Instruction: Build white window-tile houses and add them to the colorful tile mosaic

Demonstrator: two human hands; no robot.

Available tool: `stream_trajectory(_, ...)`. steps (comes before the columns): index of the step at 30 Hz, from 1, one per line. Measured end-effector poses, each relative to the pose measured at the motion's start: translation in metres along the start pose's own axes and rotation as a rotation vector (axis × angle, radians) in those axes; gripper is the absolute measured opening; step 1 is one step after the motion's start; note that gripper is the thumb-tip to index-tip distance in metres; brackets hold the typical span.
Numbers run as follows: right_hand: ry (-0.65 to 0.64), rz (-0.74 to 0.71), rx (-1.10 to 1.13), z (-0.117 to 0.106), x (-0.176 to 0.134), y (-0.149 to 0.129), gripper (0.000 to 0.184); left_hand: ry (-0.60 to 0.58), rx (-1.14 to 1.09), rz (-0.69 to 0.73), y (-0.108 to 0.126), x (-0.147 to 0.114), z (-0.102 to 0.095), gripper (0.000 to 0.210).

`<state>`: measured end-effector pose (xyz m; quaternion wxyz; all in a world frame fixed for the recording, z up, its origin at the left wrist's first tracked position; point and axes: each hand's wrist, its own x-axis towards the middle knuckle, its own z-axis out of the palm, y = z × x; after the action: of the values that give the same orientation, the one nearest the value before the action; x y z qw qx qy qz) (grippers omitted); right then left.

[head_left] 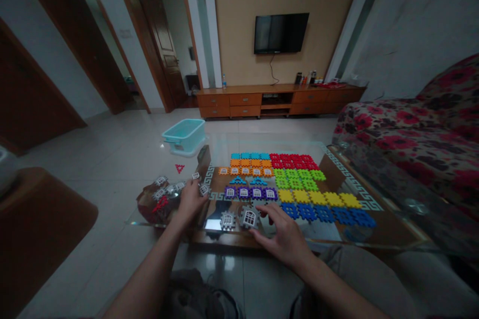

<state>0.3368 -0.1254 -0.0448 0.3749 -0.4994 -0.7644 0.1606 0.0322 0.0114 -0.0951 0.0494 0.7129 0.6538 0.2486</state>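
Resting fingers-down at lower centre of the frame, the right hand (285, 233) lies open, its fingertips touching a grey window tile (249, 218) on the glass table (339, 232). A second grey tile (227, 220) sits just left of it. The left hand (190, 198), left of centre, curls loosely over a heap of grey tiles (167, 190); its grip cannot be determined. Sorted coloured tile rows (295, 184) fill the table beyond.

Glass table (339, 167) carries colourful, seemingly plastic, tiles (295, 179).
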Motion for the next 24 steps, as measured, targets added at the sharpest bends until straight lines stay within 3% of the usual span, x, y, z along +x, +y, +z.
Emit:
stream_trajectory(6,0.016,-0.006,-0.006,0.0,0.001,0.001,0.043,0.068,-0.25,-0.004,0.005,0.001,0.001,0.036)
stream_trajectory(11,0.028,-0.007,-0.01,-0.001,0.002,0.0,0.042,0.081,-0.382,-0.055,0.021,-0.001,-0.005,0.015)
stream_trajectory(15,0.032,-0.008,-0.013,-0.001,0.002,0.001,0.043,0.077,-0.724,-0.199,0.043,-0.014,-0.007,0.021)
stream_trajectory(20,0.063,-0.023,-0.012,-0.001,0.002,0.003,0.042,-0.167,-1.376,-0.52,0.085,-0.042,-0.016,0.033)
stream_trajectory(24,0.089,-0.023,-0.032,-0.004,0.003,0.007,0.042,-0.433,-1.665,-0.608,0.113,-0.057,-0.036,0.018)
